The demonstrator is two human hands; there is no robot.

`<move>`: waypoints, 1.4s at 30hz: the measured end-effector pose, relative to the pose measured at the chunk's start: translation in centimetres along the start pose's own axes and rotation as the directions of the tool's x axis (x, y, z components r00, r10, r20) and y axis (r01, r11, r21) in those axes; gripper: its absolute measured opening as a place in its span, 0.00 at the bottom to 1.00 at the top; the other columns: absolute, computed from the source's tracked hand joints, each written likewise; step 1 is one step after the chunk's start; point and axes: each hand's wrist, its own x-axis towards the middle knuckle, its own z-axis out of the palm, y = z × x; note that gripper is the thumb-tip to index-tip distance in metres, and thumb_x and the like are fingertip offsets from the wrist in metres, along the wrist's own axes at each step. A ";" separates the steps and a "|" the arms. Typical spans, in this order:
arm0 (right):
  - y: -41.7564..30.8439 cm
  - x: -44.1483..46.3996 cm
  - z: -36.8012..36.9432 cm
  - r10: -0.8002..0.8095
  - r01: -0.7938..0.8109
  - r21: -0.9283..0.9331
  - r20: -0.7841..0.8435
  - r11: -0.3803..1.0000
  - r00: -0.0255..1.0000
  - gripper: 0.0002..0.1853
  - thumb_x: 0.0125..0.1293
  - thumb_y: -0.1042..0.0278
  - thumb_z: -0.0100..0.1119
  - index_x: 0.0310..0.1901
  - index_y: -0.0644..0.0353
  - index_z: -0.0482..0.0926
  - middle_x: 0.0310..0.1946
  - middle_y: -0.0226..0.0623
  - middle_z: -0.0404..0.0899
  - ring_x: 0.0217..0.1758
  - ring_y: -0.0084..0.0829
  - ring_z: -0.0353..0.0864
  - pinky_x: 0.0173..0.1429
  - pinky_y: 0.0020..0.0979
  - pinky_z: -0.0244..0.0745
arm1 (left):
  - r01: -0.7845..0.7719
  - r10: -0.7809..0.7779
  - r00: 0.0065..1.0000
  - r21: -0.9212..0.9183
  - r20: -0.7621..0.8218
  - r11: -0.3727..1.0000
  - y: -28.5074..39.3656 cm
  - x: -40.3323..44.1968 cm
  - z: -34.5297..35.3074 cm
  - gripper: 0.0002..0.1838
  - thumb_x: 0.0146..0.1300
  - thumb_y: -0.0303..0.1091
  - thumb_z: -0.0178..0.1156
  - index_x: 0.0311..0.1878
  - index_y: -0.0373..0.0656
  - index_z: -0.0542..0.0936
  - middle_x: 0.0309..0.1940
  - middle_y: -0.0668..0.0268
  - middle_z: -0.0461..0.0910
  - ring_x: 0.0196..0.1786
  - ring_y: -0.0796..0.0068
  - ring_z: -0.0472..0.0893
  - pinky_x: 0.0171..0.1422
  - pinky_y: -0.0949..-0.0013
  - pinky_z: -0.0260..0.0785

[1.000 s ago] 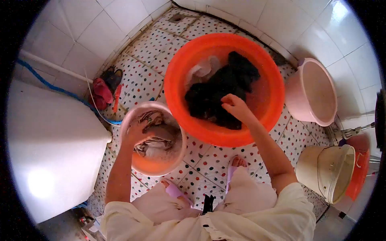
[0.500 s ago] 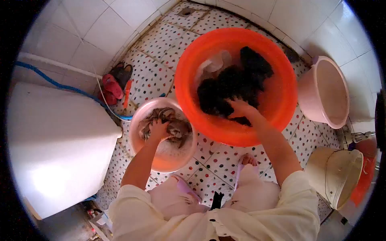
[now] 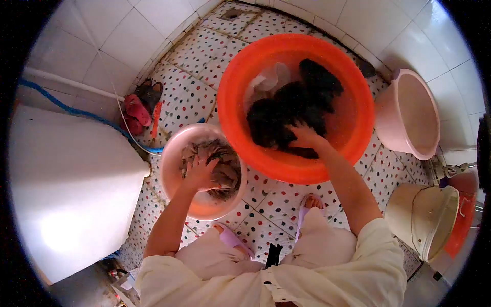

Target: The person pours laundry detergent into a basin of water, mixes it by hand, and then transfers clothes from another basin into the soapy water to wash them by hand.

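Tiles [image 3: 190,92] held an orange tub [image 3: 228,97], right hand [image 3: 307,137] inside, left hand [image 3: 199,176] beside, fingers spread over clothes [image 3: 263,123], likely heavy, best bunched.

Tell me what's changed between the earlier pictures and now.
The left hand has moved from the left side of the small basin toward its middle, over the brown cloth. The right hand, first curled, is now spread at the black cloth. Both basins and the black cloth stayed put.
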 end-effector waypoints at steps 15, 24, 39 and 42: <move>-3.2 -1.2 -0.2 0.042 -0.060 -0.267 -0.073 0.962 0.996 0.47 0.51 0.58 0.65 0.71 0.39 0.48 0.72 0.50 0.42 0.73 0.60 0.41 0.61 0.74 0.47 | 0.154 -0.181 0.966 0.153 0.183 0.976 -0.1 7.2 3.6 0.59 0.46 0.75 0.53 0.73 0.45 0.47 0.73 0.49 0.40 0.73 0.39 0.41 0.69 0.34 0.40; 0.1 -5.9 -2.4 -0.079 0.073 -0.030 -0.320 0.997 0.944 0.20 0.56 0.68 0.58 0.53 0.49 0.76 0.48 0.44 0.78 0.48 0.47 0.78 0.51 0.43 0.73 | -0.014 0.010 1.000 -0.508 -0.011 0.861 -3.2 3.7 -1.8 0.27 0.57 0.54 0.58 0.55 0.47 0.76 0.49 0.52 0.77 0.55 0.59 0.75 0.59 0.57 0.66; -6.6 -13.0 -10.7 -0.008 0.535 0.636 -0.639 0.556 0.769 0.13 0.60 0.70 0.57 0.46 0.63 0.77 0.38 0.38 0.80 0.41 0.24 0.74 0.50 0.28 0.70 | -0.670 0.077 0.663 -0.544 -0.745 0.506 17.4 8.7 -7.1 0.40 0.52 0.36 0.66 0.67 0.41 0.60 0.52 0.49 0.75 0.55 0.51 0.74 0.60 0.61 0.66; -5.5 -12.5 -11.1 0.069 0.548 0.705 -0.639 0.450 0.766 0.13 0.61 0.68 0.58 0.47 0.63 0.77 0.39 0.39 0.80 0.43 0.28 0.76 0.50 0.29 0.70 | -0.620 -0.079 0.629 -0.560 -0.773 0.550 15.2 12.3 -6.0 0.31 0.52 0.32 0.64 0.61 0.40 0.68 0.50 0.49 0.76 0.53 0.52 0.76 0.57 0.61 0.68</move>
